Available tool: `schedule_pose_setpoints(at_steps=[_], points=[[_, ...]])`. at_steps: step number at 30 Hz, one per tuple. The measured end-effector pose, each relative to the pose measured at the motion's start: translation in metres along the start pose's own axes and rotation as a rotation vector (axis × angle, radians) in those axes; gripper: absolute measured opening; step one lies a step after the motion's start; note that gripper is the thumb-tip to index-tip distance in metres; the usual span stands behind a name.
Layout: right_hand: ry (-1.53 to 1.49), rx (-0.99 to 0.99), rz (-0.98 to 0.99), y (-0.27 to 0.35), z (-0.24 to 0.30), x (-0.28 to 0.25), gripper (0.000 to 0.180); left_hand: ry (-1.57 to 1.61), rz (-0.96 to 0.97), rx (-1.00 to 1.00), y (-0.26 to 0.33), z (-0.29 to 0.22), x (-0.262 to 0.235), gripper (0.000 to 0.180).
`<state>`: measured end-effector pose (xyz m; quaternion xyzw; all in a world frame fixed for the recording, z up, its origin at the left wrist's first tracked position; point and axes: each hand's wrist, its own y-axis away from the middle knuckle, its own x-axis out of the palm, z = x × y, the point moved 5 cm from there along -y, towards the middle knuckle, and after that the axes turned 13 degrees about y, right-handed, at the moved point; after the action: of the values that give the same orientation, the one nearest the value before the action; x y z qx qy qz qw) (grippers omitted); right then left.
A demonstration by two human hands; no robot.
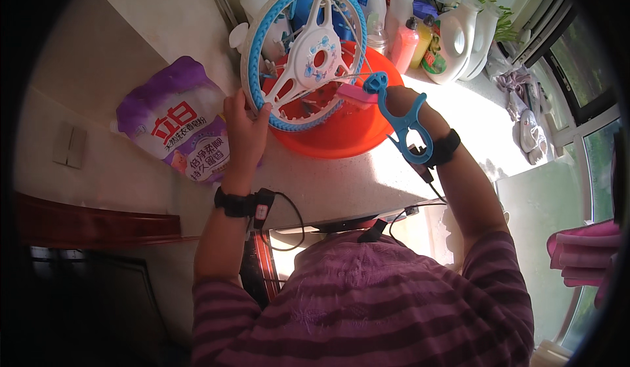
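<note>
A small white wheel [315, 59] with a blue tread stands upright in a red-orange basin [341, 141]; its broad hub carries a blue flower print. My left hand [247, 127] grips the wheel's lower left edge, thumb on the near side. From the right, my right hand [403, 98] reaches over the basin, closed on a pink brush [356, 94] whose bristles point down near the wheel's lower right spokes. A large blue plastic clip [410, 118] shows in front of my right hand and wrist, hiding part of the fingers; I cannot tell what supports it.
A purple and white detergent bag [180, 121] lies left of the basin. Several bottles, including a pink one [405, 44] and a white jug [453, 42], line the back. Plastic bags [522, 104] lie by the window at right. Black cables [298, 219] run from my wristbands.
</note>
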<state>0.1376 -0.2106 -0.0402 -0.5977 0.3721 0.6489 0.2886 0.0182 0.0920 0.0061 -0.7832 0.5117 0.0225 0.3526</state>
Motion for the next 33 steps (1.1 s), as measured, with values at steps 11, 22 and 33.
schedule_pose_setpoints(at_steps=[11, 22, 33], points=[[0.006, -0.196, -0.067, -0.005, 0.047, 0.027, 0.01, 0.159, 0.049, -0.04, -0.003, 0.007, 0.001, 0.037], [-0.183, -0.027, -0.005, 0.008, 0.066, 0.011, 0.007, 0.215, 0.039, -0.072, -0.006, 0.027, 0.004, 0.034], [-0.908, 0.056, -0.097, 0.053, 0.041, -0.002, 0.008, 0.218, 0.007, -0.097, 0.004, 0.028, 0.01, 0.032]])
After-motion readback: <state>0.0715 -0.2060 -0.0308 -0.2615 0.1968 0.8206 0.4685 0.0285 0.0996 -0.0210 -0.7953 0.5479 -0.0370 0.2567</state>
